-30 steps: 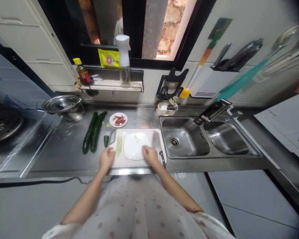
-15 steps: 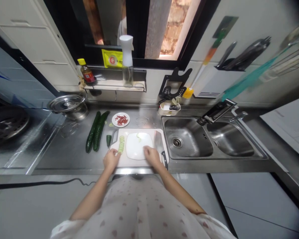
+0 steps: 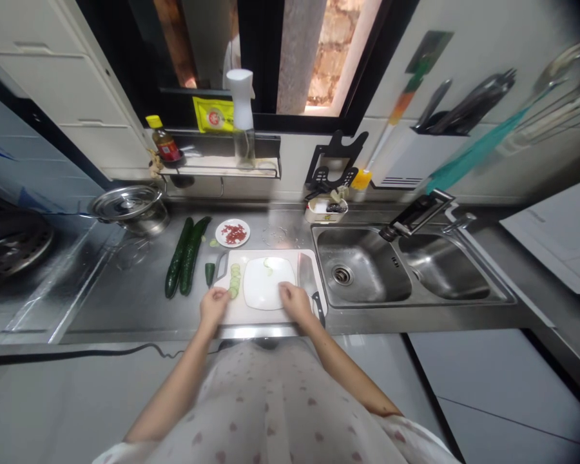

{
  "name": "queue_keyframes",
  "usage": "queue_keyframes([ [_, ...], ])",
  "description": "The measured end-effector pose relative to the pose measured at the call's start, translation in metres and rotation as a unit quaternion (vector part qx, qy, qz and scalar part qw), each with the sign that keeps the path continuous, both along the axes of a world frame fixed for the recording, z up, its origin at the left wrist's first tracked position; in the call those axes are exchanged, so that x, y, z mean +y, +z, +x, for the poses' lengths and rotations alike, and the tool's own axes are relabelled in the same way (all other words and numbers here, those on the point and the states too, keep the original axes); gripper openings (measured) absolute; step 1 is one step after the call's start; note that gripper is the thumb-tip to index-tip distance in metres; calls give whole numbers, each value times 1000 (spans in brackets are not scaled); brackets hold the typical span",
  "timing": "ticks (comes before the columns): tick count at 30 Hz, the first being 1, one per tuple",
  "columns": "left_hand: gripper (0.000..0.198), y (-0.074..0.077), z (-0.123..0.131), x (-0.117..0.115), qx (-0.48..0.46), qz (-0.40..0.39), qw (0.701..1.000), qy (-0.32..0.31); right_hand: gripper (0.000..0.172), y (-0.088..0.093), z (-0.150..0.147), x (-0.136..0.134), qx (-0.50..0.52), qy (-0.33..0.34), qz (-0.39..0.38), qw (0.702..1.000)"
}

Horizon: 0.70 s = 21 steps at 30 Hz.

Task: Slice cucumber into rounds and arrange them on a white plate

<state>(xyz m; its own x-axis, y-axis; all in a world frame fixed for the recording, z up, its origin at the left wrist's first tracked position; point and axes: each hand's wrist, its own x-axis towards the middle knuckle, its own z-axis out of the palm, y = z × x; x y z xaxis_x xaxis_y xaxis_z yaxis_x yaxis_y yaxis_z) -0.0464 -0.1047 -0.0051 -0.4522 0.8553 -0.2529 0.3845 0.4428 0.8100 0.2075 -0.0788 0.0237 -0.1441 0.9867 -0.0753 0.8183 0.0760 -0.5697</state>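
Note:
A row of pale green cucumber slices (image 3: 234, 277) lies on the white cutting board (image 3: 251, 318). At the near end of that row, my left hand (image 3: 214, 307) has its thumb and fingers pinched together on a slice. My right hand (image 3: 296, 301) grips the right rim of a white square plate (image 3: 261, 293), thumb on top, the other fingers partly hidden. On the plate, toward its far edge, are a few thin cucumber slices (image 3: 269, 264). A knife (image 3: 318, 308) with a black handle rests along the board's right side.
Left of the board lie a cucumber stub (image 3: 209, 274) and two whole cucumbers (image 3: 188, 258). Behind it stands a small plate (image 3: 232, 242) of chopped red pieces. A lidded steel pot (image 3: 145, 216) is at back left; a double sink (image 3: 362, 299) adjoins on the right.
The view has shifted slightly. The near end of the slice row shows a little more beside my left fingertips; my right hand stays on the plate's rim.

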Motion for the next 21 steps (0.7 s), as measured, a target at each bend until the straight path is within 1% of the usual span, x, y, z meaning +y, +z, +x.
queue_keyframes([
  [1,22,7,2,2,-54,9,998,12,35,2,-1,2,15,0,5,1000],
  [3,23,21,8,8,-115,38,992,25,35,9,-5,6,46,-1,13,999],
  [6,27,40,16,14,-157,81,984,9,35,25,-13,12,92,-6,20,996],
  [9,32,55,22,18,-182,103,978,-9,35,43,-20,16,130,-10,29,991],
  [12,34,64,27,19,-190,109,976,-19,36,57,-26,18,158,-5,38,987],
  [16,34,72,34,19,-203,116,972,-27,34,67,-32,20,176,9,51,983],
  [21,29,83,43,18,-232,126,963,-46,29,74,-42,24,208,65,71,973],
])
